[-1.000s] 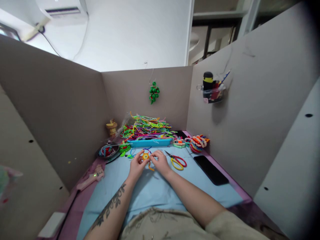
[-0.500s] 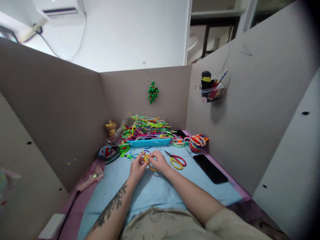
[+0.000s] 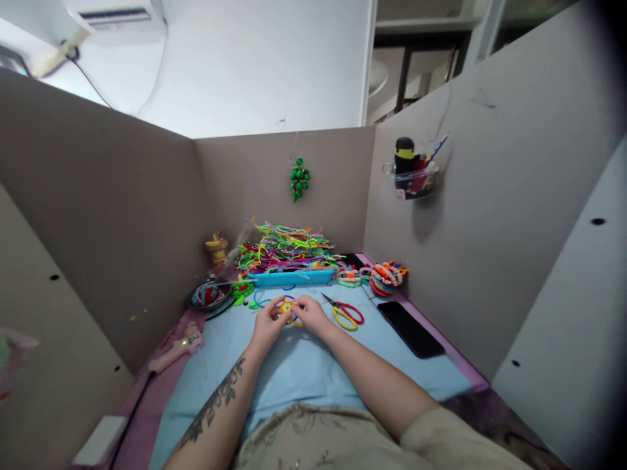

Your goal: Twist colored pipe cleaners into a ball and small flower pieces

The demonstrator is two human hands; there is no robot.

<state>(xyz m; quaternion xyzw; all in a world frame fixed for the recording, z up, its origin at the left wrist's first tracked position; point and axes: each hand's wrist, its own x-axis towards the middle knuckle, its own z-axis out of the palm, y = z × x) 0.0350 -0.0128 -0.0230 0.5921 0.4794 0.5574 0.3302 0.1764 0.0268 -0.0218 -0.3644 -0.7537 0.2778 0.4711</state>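
Between my hands is a small orange-yellow ring-shaped craft piece [image 3: 285, 307] bent from pipe cleaner, its centre lighter. My left hand [image 3: 268, 322] pinches its left side with thumb and fingertips. From the right, my right hand [image 3: 310, 314] grips the opposite edge, fingers bent. An orange loop hangs below the fingertips, partly hidden by them. Blue pipe cleaners [image 3: 262, 297] lie on the light blue cloth [image 3: 294, 375] just beyond my left hand. Scissors [image 3: 347, 314] with one red and one yellow handle rest to the right of my right hand.
A blue tray [image 3: 294, 279] heaped with colourful pipe cleaners [image 3: 289, 247] stands at the back. At left are a dark bowl [image 3: 228, 301] and a pink glue gun [image 3: 176, 350]; at right, a black phone [image 3: 410, 329] and finished woven pieces [image 3: 386, 279]. Grey partitions [image 3: 289, 215] enclose the desk.
The orange loop under the piece has swung up closer to my fingers. Both hands keep their grip and have barely moved; the view has shifted slightly.
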